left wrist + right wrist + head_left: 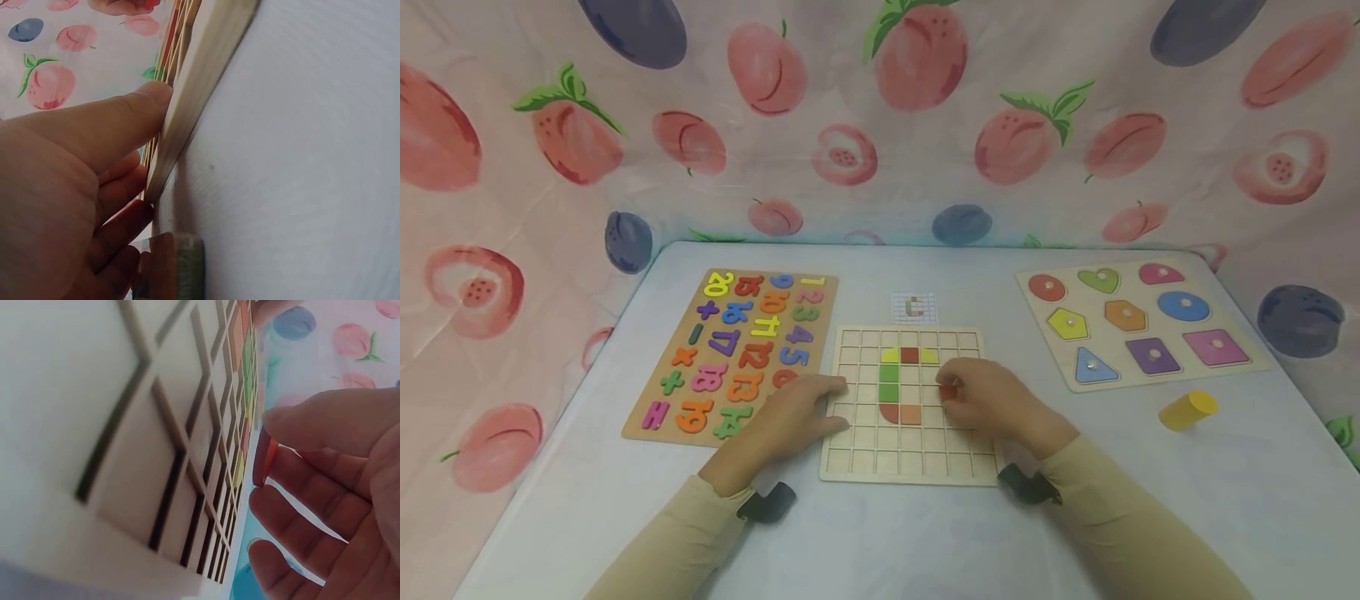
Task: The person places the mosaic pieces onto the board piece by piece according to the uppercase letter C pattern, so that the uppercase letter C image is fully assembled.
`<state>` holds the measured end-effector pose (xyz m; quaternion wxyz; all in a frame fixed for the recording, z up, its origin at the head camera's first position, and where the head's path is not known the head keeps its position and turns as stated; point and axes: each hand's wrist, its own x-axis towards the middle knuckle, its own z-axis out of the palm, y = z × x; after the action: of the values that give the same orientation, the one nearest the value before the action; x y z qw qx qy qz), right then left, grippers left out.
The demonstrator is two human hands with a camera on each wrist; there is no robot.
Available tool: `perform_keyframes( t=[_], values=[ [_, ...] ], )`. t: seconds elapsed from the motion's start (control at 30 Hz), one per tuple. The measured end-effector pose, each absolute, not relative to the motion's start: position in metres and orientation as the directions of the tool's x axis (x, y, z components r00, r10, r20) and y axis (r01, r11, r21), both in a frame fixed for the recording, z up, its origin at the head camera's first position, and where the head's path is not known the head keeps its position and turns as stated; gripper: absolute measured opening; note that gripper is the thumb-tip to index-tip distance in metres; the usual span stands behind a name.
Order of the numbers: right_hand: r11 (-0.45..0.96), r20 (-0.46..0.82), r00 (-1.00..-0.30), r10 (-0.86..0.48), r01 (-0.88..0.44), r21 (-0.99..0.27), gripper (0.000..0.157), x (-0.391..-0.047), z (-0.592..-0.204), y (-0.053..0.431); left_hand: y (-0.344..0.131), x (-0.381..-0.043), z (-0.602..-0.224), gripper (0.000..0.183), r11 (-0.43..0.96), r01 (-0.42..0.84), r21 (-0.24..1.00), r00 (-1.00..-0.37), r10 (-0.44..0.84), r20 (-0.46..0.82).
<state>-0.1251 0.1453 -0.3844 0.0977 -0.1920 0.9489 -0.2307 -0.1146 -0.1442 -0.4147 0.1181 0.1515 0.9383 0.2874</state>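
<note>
A wooden grid board [863,462] lies at the middle of the table, with yellow, green, red and orange tiles set in some of its cells. The green tiles [889,382] stand in a column. My left hand [793,417] is at the board's left edge. In the left wrist view its thumb [147,103] touches the board's side. Over the board's right part, my right hand [992,400] pinches a red tile [266,461] between thumb and fingers, above the surface. Behind the board lies a small pattern card [914,308].
On the left, partly under my left hand, is a number puzzle board [688,392] with coloured numerals and signs. A shape puzzle board [1101,387] with knobbed pieces lies at the right. Near it is a yellow cylinder [1187,410]. Fruit-print cloth [925,167] hangs behind the table.
</note>
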Motion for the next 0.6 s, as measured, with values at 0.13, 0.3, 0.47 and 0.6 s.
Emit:
perform_keyframes(
  t=[0.13, 0.3, 0.47, 0.6],
  values=[
    [0.812, -0.088, -0.904, -0.418, -0.328, -0.483, 0.02, -0.125, -0.384, 0.141, -0.145, -0.114, -0.415, 0.056, 0.789, 0.22, 0.574, -0.926, 0.355, -0.132],
    [0.818, -0.09, -0.91, -0.404, -0.316, -0.481, 0.021, -0.125, -0.383, 0.137, -0.145, -0.114, -0.415, 0.056, 0.786, 0.22, 0.578, -0.925, 0.357, -0.133],
    [0.821, -0.094, -0.911, -0.401, -0.312, -0.479, 0.023, -0.125, -0.385, 0.133, -0.145, -0.114, -0.414, 0.055, 0.785, 0.222, 0.579, -0.923, 0.36, -0.135],
    [0.816, -0.094, -0.902, -0.421, -0.332, -0.474, 0.022, -0.126, -0.388, 0.131, -0.144, -0.114, -0.413, 0.055, 0.787, 0.218, 0.577, -0.924, 0.357, -0.137]
  ],
)
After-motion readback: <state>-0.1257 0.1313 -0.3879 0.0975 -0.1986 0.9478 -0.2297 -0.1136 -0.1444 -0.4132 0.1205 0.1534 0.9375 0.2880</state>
